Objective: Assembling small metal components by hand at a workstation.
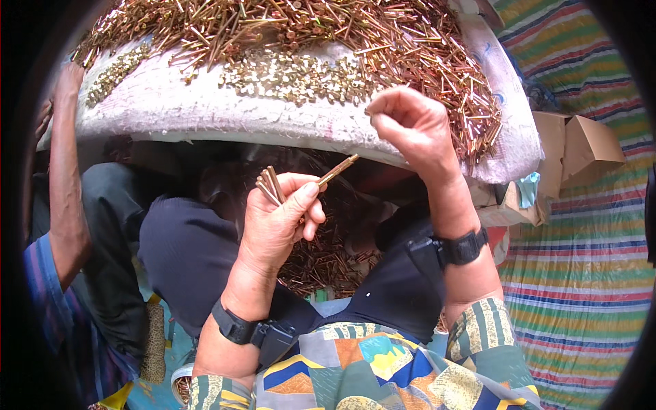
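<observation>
My left hand (270, 222) is closed around several thin brass-coloured metal rods (268, 186), their ends fanning out beside the thumb. One more rod (339, 170) sticks out between thumb and forefinger, pointing up to the right. My right hand (422, 133) is raised over the near edge of the padded work surface (184, 116), its thumb and forefinger pinched around something tiny that I cannot make out. Just left of those fingertips lies a spread of small shiny gold-coloured pieces (294, 78). Behind them is a big heap of copper-coloured rods (273, 24).
At the left sits another person, an arm (66, 164) reaching to the table edge beside a smaller group of gold pieces (117, 74). More rods (321, 263) lie below, between my knees. Open cardboard boxes (589, 152) stand at the right on a striped sheet (581, 287).
</observation>
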{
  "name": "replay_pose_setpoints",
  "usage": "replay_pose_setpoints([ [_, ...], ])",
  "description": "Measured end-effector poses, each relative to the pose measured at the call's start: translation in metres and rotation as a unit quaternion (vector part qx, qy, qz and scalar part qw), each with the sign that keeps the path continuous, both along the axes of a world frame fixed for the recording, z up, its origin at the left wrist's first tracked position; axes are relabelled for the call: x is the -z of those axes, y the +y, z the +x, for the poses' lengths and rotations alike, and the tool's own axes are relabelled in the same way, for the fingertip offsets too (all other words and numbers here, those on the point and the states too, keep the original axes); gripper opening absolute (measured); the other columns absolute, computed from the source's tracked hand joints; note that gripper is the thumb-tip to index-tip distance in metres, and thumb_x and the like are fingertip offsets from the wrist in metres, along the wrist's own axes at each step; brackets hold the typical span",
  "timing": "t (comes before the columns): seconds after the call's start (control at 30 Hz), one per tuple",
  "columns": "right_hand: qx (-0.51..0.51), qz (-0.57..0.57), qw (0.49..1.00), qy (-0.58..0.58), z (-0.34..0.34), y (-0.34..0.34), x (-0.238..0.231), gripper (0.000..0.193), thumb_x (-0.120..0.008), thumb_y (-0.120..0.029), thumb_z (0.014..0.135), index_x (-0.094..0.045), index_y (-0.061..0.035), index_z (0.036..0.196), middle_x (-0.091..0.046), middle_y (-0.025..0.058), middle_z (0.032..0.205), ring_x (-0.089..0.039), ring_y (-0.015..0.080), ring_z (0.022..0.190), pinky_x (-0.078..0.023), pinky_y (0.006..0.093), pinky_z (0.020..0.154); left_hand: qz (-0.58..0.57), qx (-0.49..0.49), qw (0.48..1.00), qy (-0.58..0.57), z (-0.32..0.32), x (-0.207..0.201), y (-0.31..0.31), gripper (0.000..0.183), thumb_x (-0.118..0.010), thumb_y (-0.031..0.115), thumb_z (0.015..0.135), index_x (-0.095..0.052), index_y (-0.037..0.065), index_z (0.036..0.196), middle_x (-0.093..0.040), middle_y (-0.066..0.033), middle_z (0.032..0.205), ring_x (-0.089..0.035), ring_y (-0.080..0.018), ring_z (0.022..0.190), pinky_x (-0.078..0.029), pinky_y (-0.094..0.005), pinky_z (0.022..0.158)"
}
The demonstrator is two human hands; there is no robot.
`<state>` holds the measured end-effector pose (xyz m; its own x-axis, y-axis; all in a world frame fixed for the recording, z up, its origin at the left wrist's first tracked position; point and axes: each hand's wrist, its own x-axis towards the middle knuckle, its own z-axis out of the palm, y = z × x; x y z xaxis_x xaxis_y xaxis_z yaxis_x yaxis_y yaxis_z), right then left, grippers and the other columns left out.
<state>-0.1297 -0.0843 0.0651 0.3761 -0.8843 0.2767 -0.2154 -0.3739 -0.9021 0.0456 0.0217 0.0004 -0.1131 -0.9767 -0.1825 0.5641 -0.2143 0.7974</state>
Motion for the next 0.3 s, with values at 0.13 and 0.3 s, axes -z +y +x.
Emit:
replay_pose_setpoints([
  [0.13, -0.099, 0.061, 0.993, -0.011, -0.02, 0.022, 0.0, 0.013, -0.055, 0.005, 0.076, -0.063, 0.0015, 0.086, -0.057, -0.0006, 0.079, -0.05, 0.0037, 0.071, -0.041, 0.0174, 0.063, 0.004, 0.012, 1.0, -0.009, -0.006, 0.0, -0.001, 0.016, -0.056, 0.016, 0.085, -0.059, 0.0, 0.089, -0.058, -0.0046, 0.058, -0.047, -0.0075, 0.039, -0.031, -0.0157, 0.035],
  [0.3, -0.1, 0.035, 0.994, 0.007, -0.026, 0.036, 0.004, 0.013, -0.056, 0.005, 0.076, -0.063, 0.0004, 0.085, -0.058, 0.0038, 0.081, -0.053, 0.01, 0.077, -0.043, 0.0209, 0.07, 0.008, 0.037, 0.999, -0.017, -0.012, 0.001, -0.001, 0.016, -0.057, 0.016, 0.085, -0.06, 0.001, 0.089, -0.058, -0.0047, 0.058, -0.048, -0.0078, 0.04, -0.031, -0.0159, 0.034],
])
